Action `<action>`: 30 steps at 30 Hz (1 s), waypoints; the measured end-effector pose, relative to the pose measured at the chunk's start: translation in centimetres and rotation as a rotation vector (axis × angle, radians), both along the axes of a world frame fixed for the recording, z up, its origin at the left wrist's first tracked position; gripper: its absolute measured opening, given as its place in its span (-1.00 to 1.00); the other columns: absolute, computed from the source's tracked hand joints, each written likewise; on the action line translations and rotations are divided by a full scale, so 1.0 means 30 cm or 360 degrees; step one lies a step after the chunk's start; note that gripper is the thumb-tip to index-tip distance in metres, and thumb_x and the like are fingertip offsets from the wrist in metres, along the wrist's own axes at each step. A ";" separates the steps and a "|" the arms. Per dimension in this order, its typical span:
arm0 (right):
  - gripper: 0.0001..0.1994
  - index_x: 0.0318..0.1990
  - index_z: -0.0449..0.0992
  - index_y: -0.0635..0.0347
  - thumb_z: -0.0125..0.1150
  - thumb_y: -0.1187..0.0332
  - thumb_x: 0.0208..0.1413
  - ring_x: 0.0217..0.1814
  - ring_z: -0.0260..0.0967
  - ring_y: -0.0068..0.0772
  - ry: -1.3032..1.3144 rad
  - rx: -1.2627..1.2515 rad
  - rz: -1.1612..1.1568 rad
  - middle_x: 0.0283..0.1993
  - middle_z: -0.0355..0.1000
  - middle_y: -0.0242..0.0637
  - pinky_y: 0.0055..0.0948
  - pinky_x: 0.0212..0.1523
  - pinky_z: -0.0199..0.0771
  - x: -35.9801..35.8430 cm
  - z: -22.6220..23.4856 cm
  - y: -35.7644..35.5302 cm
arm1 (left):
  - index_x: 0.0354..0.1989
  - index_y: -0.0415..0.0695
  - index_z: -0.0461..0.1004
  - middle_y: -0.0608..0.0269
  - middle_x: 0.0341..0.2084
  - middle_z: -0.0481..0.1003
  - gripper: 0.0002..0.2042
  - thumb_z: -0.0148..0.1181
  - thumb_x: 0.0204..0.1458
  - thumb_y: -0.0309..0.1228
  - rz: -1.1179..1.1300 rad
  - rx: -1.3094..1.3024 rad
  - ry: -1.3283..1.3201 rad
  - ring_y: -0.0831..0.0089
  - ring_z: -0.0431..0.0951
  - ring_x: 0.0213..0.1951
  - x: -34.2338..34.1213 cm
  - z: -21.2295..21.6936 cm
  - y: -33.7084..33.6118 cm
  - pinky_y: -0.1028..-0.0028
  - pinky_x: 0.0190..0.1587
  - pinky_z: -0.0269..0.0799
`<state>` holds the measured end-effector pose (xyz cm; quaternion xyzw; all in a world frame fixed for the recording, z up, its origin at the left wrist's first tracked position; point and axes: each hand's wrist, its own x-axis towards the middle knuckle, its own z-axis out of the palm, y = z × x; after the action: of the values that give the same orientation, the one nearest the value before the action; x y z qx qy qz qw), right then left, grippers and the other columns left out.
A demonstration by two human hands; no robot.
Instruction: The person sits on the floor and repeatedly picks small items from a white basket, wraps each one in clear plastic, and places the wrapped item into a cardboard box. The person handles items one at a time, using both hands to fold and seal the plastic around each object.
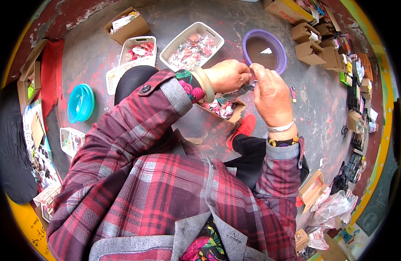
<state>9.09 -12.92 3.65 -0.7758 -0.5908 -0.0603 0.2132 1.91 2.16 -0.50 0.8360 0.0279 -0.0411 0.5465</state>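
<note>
My left hand and my right hand meet in front of me, fingertips together on a small, dark, thin object that is too tiny to identify. Both arms wear red plaid sleeves; a pale bangle circles the left wrist and a silver one the right. Below the hands, resting by my knee, sits a small open cardboard box of shiny wrapped pieces. Just beyond the hands lies a purple-rimmed round bowl.
On the grey floor stand a white basket of colourful pieces, two more white baskets, a turquoise lid, and several small cardboard boxes at the right. My red shoe shows below the box. Plastic bags lie lower right.
</note>
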 end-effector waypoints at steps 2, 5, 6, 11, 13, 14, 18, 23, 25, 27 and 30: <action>-0.63 -0.13 0.32 0.17 0.01 0.64 -0.18 -0.33 0.33 -0.09 0.0035 0.0009 -0.0014 -0.39 0.36 -0.17 -0.23 -0.32 0.36 -0.003 -0.010 0.005 | -0.19 -0.30 0.44 0.07 -0.45 0.51 -0.70 -0.05 0.13 -0.29 0.0017 0.0015 -0.0101 0.39 0.49 -0.38 0.002 -0.027 -0.007 0.45 -0.26 0.41; -0.64 -0.13 0.33 0.15 0.01 0.64 -0.17 -0.37 0.35 -0.13 0.0297 0.0074 -0.0143 -0.42 0.37 -0.18 -0.29 -0.35 0.37 -0.006 -0.024 0.010 | -0.16 -0.31 0.43 0.08 -0.43 0.50 -0.70 -0.04 0.13 -0.29 0.0047 -0.0027 -0.0064 0.41 0.48 -0.34 0.008 -0.043 -0.006 0.46 -0.23 0.39; -0.65 -0.13 0.34 0.14 0.02 0.63 -0.16 -0.39 0.36 -0.17 0.0475 0.0092 -0.0226 -0.43 0.37 -0.20 -0.32 -0.36 0.37 -0.009 -0.028 0.012 | -0.15 -0.30 0.42 0.11 -0.42 0.50 -0.70 -0.04 0.14 -0.29 0.0062 -0.0117 0.0006 0.45 0.47 -0.35 0.011 -0.041 -0.004 0.48 -0.25 0.39; -0.67 -0.16 0.37 0.11 0.04 0.63 -0.16 -0.46 0.38 -0.40 0.0914 0.0273 -0.0479 -0.45 0.37 -0.28 -0.44 -0.41 0.37 -0.013 -0.019 0.019 | -0.13 -0.26 0.41 0.28 -0.39 0.48 -0.70 -0.05 0.15 -0.26 0.0169 -0.0647 0.0187 0.61 0.41 -0.38 0.016 -0.043 0.004 0.61 -0.33 0.36; -0.67 -0.17 0.38 0.11 0.04 0.63 -0.16 -0.47 0.36 -0.46 0.0861 0.0302 -0.0463 -0.45 0.37 -0.30 -0.46 -0.42 0.37 -0.008 -0.018 0.014 | -0.14 -0.24 0.41 0.31 -0.38 0.47 -0.71 -0.06 0.16 -0.26 0.0162 -0.0700 0.0206 0.64 0.41 -0.41 0.019 -0.054 0.005 0.63 -0.36 0.35; -0.66 -0.16 0.38 0.12 0.05 0.64 -0.16 -0.46 0.37 -0.43 0.0818 0.0314 -0.0443 -0.44 0.38 -0.29 -0.45 -0.41 0.37 -0.005 -0.011 0.013 | -0.14 -0.24 0.41 0.33 -0.38 0.47 -0.71 -0.06 0.16 -0.26 0.0157 -0.0727 0.0216 0.65 0.40 -0.42 0.021 -0.059 0.006 0.64 -0.38 0.35; -0.64 -0.15 0.39 0.15 0.05 0.66 -0.18 -0.39 0.38 -0.31 0.0505 0.0331 -0.0306 -0.38 0.40 -0.25 -0.40 -0.36 0.37 0.011 0.004 0.006 | -0.15 -0.26 0.40 0.29 -0.39 0.47 -0.70 -0.07 0.16 -0.26 0.0175 -0.0741 0.0272 0.59 0.44 -0.41 0.015 -0.048 0.002 0.58 -0.39 0.40; -0.64 -0.15 0.39 0.16 0.04 0.67 -0.19 -0.31 0.38 -0.21 0.0188 0.0173 -0.0055 -0.34 0.41 -0.22 -0.35 -0.31 0.38 0.008 0.014 0.008 | -0.14 -0.29 0.40 0.17 -0.42 0.49 -0.68 -0.07 0.16 -0.25 0.0129 -0.0335 0.0259 0.50 0.47 -0.39 0.008 -0.010 0.004 0.48 -0.36 0.42; -0.63 -0.15 0.38 0.15 0.02 0.68 -0.19 -0.33 0.39 -0.21 0.0280 0.0161 -0.0032 -0.34 0.41 -0.21 -0.36 -0.32 0.39 0.013 0.001 0.005 | -0.15 -0.29 0.41 0.12 -0.41 0.50 -0.69 -0.07 0.15 -0.26 0.0087 -0.0174 0.0187 0.46 0.49 -0.38 0.004 0.006 0.001 0.45 -0.32 0.42; -0.62 -0.14 0.38 0.14 0.02 0.68 -0.19 -0.34 0.40 -0.22 0.0540 0.0103 -0.0107 -0.36 0.42 -0.21 -0.37 -0.33 0.39 0.011 -0.006 -0.001 | -0.17 -0.29 0.42 0.09 -0.40 0.51 -0.69 -0.07 0.15 -0.27 0.0061 -0.0089 0.0100 0.42 0.50 -0.36 0.004 0.001 -0.001 0.43 -0.29 0.42; -0.63 -0.14 0.38 0.12 0.02 0.67 -0.18 -0.36 0.42 -0.23 0.0881 0.0048 -0.0205 -0.40 0.42 -0.21 -0.38 -0.35 0.41 0.024 -0.005 -0.009 | -0.18 -0.29 0.43 0.08 -0.38 0.51 -0.70 -0.07 0.14 -0.28 0.0036 -0.0078 -0.0012 0.38 0.50 -0.32 0.008 -0.021 -0.003 0.42 -0.24 0.41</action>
<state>9.82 -13.18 3.51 -0.7955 -0.4586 0.1315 0.3737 2.14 2.08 -1.14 0.8222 0.0343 -0.0325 0.5672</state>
